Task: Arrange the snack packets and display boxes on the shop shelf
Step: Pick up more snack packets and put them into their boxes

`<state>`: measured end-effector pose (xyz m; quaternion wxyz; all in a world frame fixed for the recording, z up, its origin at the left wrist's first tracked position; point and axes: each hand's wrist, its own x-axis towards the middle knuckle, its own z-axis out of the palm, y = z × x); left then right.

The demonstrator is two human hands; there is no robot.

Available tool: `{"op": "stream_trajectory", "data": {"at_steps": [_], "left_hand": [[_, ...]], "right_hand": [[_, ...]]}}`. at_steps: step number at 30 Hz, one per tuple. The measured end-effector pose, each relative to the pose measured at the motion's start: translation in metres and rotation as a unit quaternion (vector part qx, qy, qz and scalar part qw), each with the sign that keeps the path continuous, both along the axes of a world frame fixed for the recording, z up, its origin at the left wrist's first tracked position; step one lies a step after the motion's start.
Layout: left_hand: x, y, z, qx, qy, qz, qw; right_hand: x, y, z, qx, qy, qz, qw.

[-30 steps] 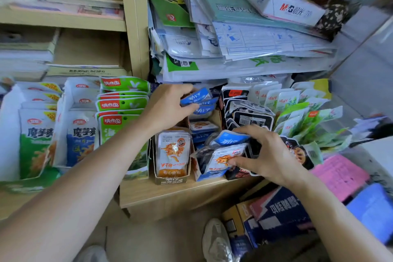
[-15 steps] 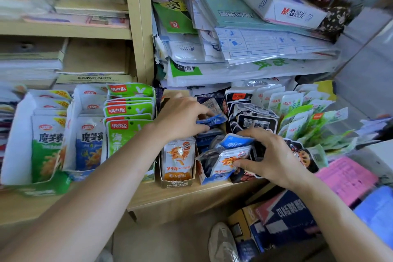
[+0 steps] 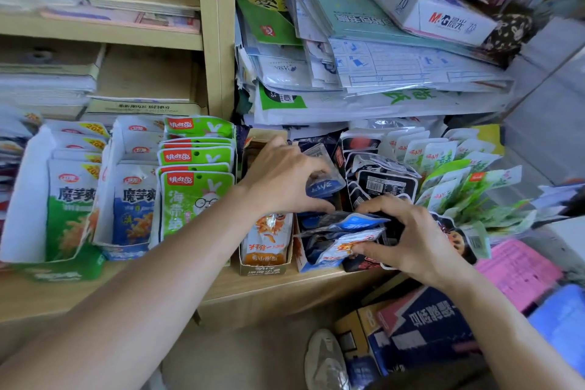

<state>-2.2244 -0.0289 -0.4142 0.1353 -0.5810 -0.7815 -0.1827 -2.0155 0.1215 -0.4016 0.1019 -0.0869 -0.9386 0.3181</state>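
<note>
On the shelf (image 3: 285,286), the left hand (image 3: 281,180) curls its fingers round rear blue packets (image 3: 324,188) at twelve o'clock of the display box (image 3: 300,258); the right hand (image 3: 411,237) pinches front packets (image 3: 342,245) from three o'clock, likely keeping them upright

White box (image 3: 443,17) above the right hand (image 3: 414,241): "M&G", "70". Packets (image 3: 74,209) left of the left hand (image 3: 278,180): "魔芋爽", "20%".

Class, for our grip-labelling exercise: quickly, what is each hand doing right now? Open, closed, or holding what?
Left hand: grips a blue packet.
Right hand: pinches the front blue-and-white packets.
</note>
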Motion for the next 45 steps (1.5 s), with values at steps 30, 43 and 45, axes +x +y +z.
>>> {"op": "stream_trajectory", "data": {"at_steps": [30,43,45], "left_hand": [[-0.026,0.000,0.013,0.022,-0.174,0.006,0.985],[-0.002,-0.009,0.001,-0.139,-0.051,0.004,0.989],[-0.002,-0.006,-0.003,-0.156,-0.038,0.004,0.987]], "right_hand": [[-0.002,0.000,0.001,0.003,0.012,0.010,1.000],[0.007,-0.001,0.005,-0.010,0.000,0.067,0.998],[0.009,-0.002,0.008,-0.005,-0.002,0.078,0.997]]}}
